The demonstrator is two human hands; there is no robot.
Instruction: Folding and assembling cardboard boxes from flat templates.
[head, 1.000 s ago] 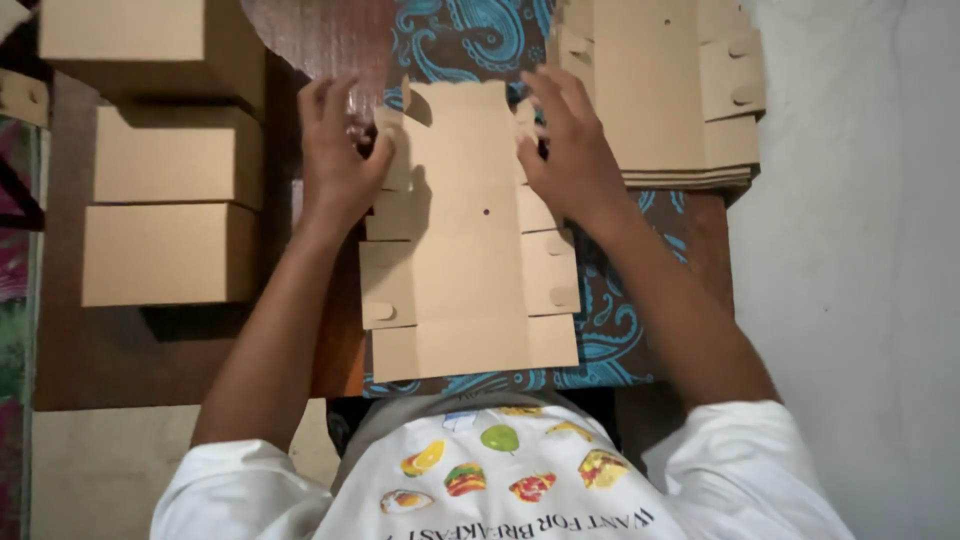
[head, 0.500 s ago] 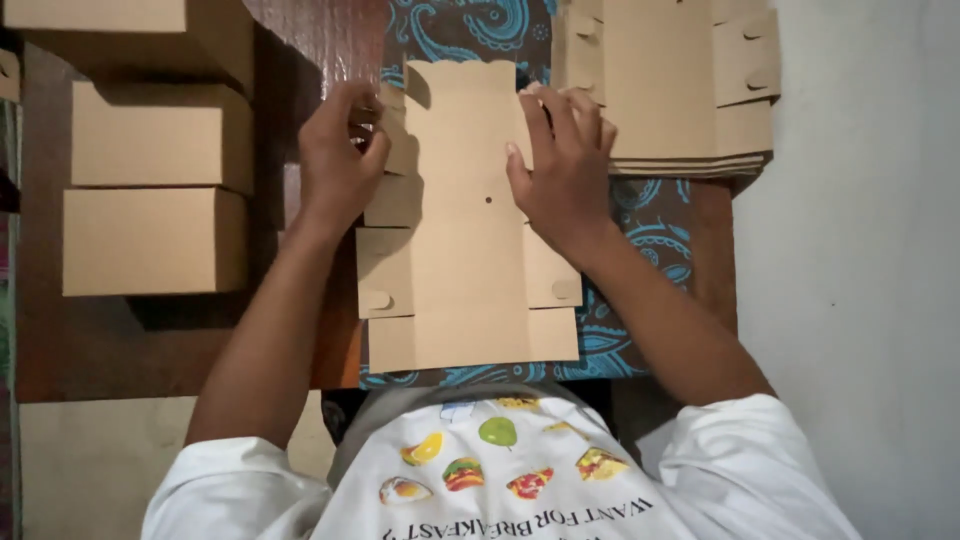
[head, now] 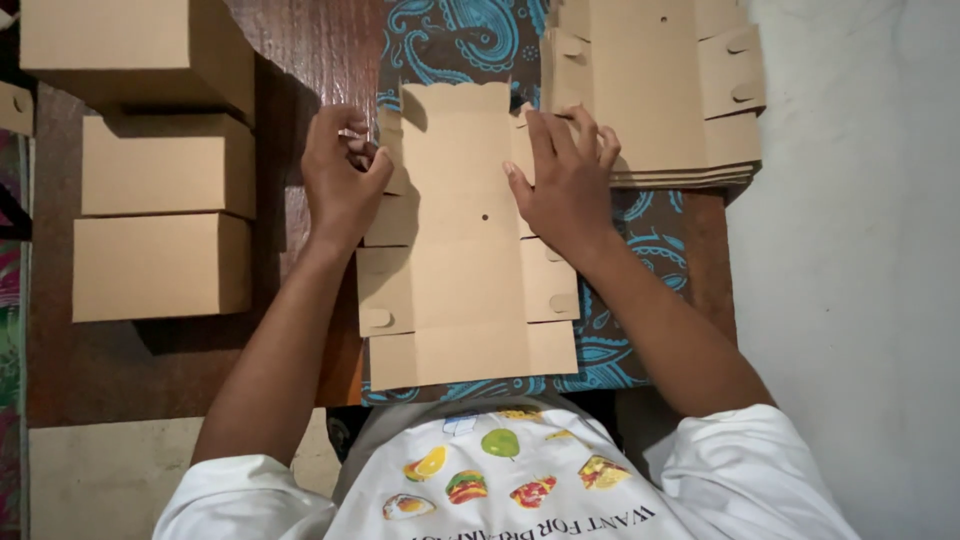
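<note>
A flat, die-cut brown cardboard box blank point(head: 462, 250) lies in front of me on a blue patterned cloth point(head: 640, 300). My left hand point(head: 342, 180) is curled on the blank's upper left side flap, gripping its edge. My right hand point(head: 565, 180) lies with fingers spread on the upper right side flap, pressing it. The blank's top flap with a scalloped edge points away from me.
Three folded brown boxes point(head: 165, 165) stand in a column on the dark wooden table point(head: 300, 60) at left. A stack of flat blanks point(head: 660, 90) lies at the upper right. A pale floor point(head: 860, 300) runs along the right.
The view has shifted so everything sits lower in the frame. My right hand has slid down from the blank's top right corner onto the right side flap; my left hand stays on the left flap.
</note>
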